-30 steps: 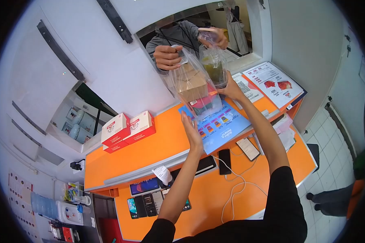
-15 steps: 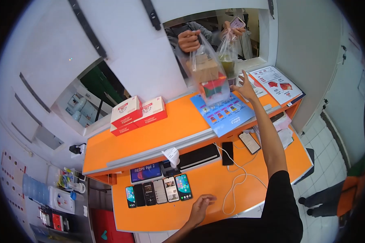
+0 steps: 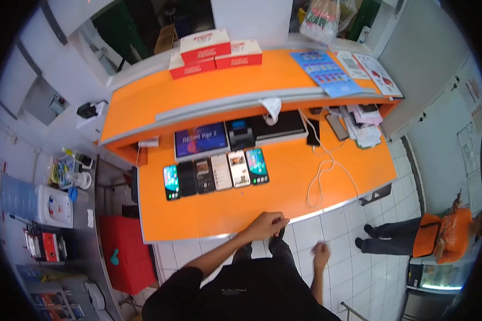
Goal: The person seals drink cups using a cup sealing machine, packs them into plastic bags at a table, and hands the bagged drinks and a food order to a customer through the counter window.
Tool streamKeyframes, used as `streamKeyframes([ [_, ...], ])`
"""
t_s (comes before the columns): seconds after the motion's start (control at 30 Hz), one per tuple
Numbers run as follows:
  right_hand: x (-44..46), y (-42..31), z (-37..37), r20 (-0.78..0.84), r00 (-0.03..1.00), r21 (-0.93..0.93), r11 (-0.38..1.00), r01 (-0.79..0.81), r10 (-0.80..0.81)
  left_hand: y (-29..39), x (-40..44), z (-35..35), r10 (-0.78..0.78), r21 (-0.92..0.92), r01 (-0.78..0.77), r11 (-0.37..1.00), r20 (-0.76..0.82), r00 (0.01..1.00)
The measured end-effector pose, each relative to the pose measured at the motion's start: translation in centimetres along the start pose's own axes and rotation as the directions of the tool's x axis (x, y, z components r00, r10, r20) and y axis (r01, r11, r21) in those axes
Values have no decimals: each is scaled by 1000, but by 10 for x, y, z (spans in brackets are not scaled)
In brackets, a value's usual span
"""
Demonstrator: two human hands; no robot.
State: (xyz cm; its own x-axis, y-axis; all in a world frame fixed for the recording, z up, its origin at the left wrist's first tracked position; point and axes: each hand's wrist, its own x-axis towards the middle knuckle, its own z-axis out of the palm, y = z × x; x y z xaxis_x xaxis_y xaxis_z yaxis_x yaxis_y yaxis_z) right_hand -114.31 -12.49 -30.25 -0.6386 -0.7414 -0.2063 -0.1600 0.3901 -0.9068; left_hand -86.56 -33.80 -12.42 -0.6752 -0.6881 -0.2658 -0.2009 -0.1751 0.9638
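My left hand (image 3: 266,225) hovers at the front edge of the orange desk (image 3: 209,219), its fingers curled in loosely with nothing visible in them. Lower and further right, away from the desk, is my right hand (image 3: 321,255); motion smears its fingers. Several phones lie in a row on the desk, among them a phone with a teal screen (image 3: 256,166) and a phone with a white screen (image 3: 239,169). At the window on the far side hangs a clear plastic bag (image 3: 321,21) with packed goods inside. Neither of my hands touches it.
Red and white boxes (image 3: 204,46) are stacked on the raised counter (image 3: 144,96), near a blue menu sheet (image 3: 326,72). A tablet box (image 3: 201,140) and a white cable (image 3: 332,160) lie on the desk. A person in orange (image 3: 455,235) stands at the right.
My right hand has drawn back from the window counter to beside my body. The bag is now further off, at the window. My view has tilted down, and my left hand remains near the desk edge.
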Motion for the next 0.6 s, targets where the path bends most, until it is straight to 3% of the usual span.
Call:
streamKeyframes([
  [0.03, -55, 52, -9, 18, 987, -24, 987, -159, 159, -10, -8, 1, -30, 40, 28, 999, 36, 999],
  [0.07, -105, 145, -36, 187, 968, -548, 835, -41, 170, -29, -14, 2, -31, 110, 22, 994, 86, 996],
  [0.1, -159, 181, -51, 234, 919, -646, 757, -96, 316, -43, -20, 4, -29, 181, 4, 983, 136, 990],
  [0.17, -242, 197, -71, 144, 797, -533, 725, -437, 587, -48, -36, 17, -73, 629, -57, 776, 179, 981],
  [0.2, -272, 199, -79, 92, 724, -412, 688, -597, 683, -55, -40, 27, -221, 714, -16, 700, 237, 946],
  [0.27, -312, 205, -100, 31, 651, -174, 646, -743, 758, -72, -52, 58, -211, 750, -70, 658, 273, 938],
  [0.33, -333, 213, -122, -5, 646, 30, 646, -763, 763, -98, -59, 95, -268, 765, -86, 638, 326, 907],
  [0.43, -350, 223, -156, -58, 690, 291, 673, -680, 722, -204, -77, 148, -291, 810, -106, 577, 325, 900],
  [0.47, -353, 216, -162, -74, 688, 350, 665, -660, 722, -238, -96, 158, -405, 870, -93, 483, 317, 858],
  [0.5, -363, 222, -170, -94, 682, 412, 652, -636, 725, -270, -123, 160, -513, 919, -95, 382, 296, 806],
  [0.53, -381, 233, -190, -91, 671, 418, 640, -645, 736, -297, -156, 160, -695, 942, -93, 322, 303, 652],
  [0.57, -406, 245, -205, -48, 711, 388, 669, -634, 701, -338, -199, 159, -872, 986, -27, 162, 156, 463],
  [0.6, -421, 256, -201, -10, 755, 397, 695, -599, 656, -329, -196, 162, -878, 991, -73, 115, 136, 459],
])
